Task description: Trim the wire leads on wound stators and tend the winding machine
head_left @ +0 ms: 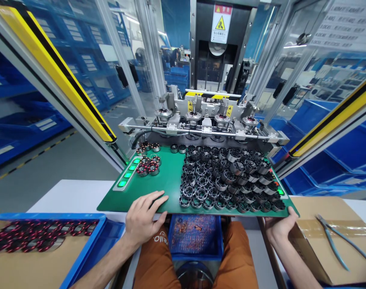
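Observation:
My left hand (146, 214) rests on the front edge of the green board (167, 188), its fingers apart and nothing in them. At the board's front right corner is my right hand (281, 226), thumb on the edge and the other fingers hidden underneath. Many black-and-silver stator cores (227, 176) stand in rows, partly stacked, on the board's right half. A small group of copper-wound stators (148, 169) sits at the back left, beside green-lit buttons (127, 175).
Behind the board stands a machine with four stator holders (193, 116). A blue tray (103, 224) of wound stators lies left; pliers (329, 230) lie on cardboard at right. A blue bin (196, 255) with copper scraps sits between my legs.

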Demonstrator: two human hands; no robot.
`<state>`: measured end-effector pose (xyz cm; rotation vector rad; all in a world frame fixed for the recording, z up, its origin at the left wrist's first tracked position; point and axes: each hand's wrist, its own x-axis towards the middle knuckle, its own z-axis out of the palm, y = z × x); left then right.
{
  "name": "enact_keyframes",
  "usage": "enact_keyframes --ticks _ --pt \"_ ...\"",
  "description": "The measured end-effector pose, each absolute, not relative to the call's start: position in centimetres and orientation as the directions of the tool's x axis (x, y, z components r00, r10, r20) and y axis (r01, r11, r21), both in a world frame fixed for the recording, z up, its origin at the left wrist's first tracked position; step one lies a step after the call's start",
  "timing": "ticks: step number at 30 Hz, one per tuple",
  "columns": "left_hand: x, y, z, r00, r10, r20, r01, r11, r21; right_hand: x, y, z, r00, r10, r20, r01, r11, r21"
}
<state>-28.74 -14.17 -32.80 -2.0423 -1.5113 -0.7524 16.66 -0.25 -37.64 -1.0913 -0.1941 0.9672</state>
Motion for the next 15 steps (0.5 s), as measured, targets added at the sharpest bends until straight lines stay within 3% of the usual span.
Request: enact_keyframes --ticks 15 --pt "-28.70 -14.24 -32.73 0.250 0.695 0.674 0.959 -0.273 -0.074 16.77 -0.09 -38.18 0.604 0.748 -0.277 -0.535 0.123 -0.836"
